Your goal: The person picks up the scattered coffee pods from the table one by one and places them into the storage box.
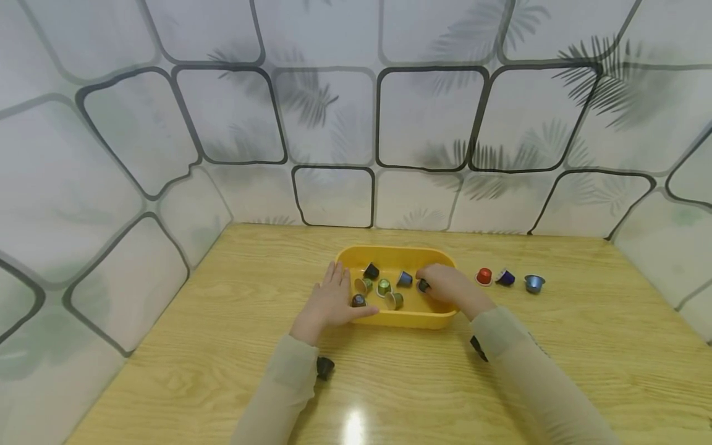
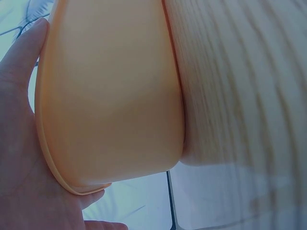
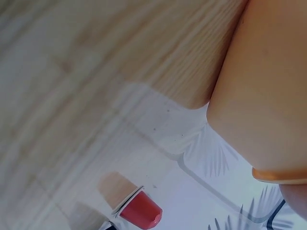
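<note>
A yellow plastic tray [image 1: 400, 320] stands on the table with several coffee capsules inside, among them a green capsule [image 1: 384, 287], a blue capsule [image 1: 404, 279] and a black capsule [image 1: 371, 271]. My left hand [image 1: 328, 301] rests on the tray's left end, its fingers straight along the rim. In the left wrist view that hand lies against the outer edge of the tray wall [image 2: 110, 96]. Reaching over the right end, my right hand [image 1: 450, 289] pinches a dark capsule [image 1: 423, 285] inside the tray. The right wrist view shows mostly the tray's outside, with the fingers hidden.
Right of the tray stand a red capsule [image 1: 484, 276], a purple-blue capsule [image 1: 505, 277] and a light blue capsule [image 1: 534, 283]. One black capsule [image 1: 325, 368] lies beside the left sleeve, another dark capsule [image 1: 478, 348] by the right sleeve. A patterned wall [image 1: 334, 198] borders the table's back.
</note>
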Available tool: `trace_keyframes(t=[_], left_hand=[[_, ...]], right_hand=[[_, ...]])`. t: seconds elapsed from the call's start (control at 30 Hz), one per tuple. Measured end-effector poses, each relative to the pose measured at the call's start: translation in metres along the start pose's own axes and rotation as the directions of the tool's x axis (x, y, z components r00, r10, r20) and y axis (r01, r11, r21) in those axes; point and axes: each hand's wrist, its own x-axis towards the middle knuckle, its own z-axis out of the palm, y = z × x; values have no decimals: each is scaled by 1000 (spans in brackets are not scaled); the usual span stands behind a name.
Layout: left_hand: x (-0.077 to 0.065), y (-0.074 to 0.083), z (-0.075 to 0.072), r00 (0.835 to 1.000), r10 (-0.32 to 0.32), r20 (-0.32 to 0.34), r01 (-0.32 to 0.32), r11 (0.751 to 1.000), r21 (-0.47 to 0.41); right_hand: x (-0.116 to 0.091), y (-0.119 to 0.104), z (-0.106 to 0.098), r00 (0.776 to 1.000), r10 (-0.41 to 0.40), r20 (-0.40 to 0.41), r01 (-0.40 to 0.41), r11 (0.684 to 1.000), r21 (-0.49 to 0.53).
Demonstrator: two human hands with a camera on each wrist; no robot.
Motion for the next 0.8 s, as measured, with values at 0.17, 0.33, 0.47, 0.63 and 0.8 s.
trace_keyframes(t=[0.17, 0.33, 0.47, 0.63, 0.8], left_hand=[[0, 0, -1, 1000, 7, 0, -7, 1000, -5], [-1, 0, -1, 1000, 5, 1, -5, 1000, -25], [-1, -1, -1, 1000, 3, -3, -3, 999, -32], [-1, -1, 0, 1000, 3, -2, -3, 1000, -31], [-1, -1, 0, 1000, 4, 0, -4, 1000, -25]], right_hand=[[-1, -1, -2, 999, 15, -28, -14, 999, 32], [-1, 0, -3, 999, 39, -34, -37, 998, 57], [-4, 1, -4, 998, 49, -50, -46, 997, 69], [-11, -1, -13, 996, 29, -84, -22, 996, 84], [-20, -1, -22, 995, 23, -99, -15, 996, 84]])
